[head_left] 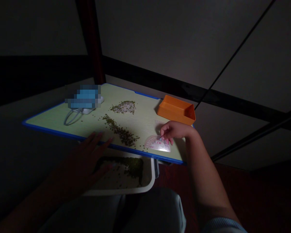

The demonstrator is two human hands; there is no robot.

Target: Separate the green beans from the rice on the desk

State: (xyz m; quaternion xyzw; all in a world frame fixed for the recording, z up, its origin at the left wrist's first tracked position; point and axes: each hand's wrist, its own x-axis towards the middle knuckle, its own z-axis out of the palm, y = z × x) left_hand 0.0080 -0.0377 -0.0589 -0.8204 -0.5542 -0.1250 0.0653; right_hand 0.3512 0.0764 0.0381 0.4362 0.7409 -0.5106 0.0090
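Note:
My right hand point(171, 130) is closed in a pinch on a clear half-round protractor point(157, 144) lying flat on the small blue-edged table point(55, 118). Left of it runs a streak of small green beans point(120, 131), and behind that sits a pale mixed pile of grains point(124, 106). My left hand point(87, 158) lies with fingers stretched out over the table's near edge and the rim of a white tray point(126, 189) held below it. The tray holds green beans and pale grains.
An orange plastic box point(176, 110) stands at the table's back right corner. A blurred blue object with a white cable point(83, 100) lies at the back left. A dark post rises behind the table. The room is dim; my lap is below the tray.

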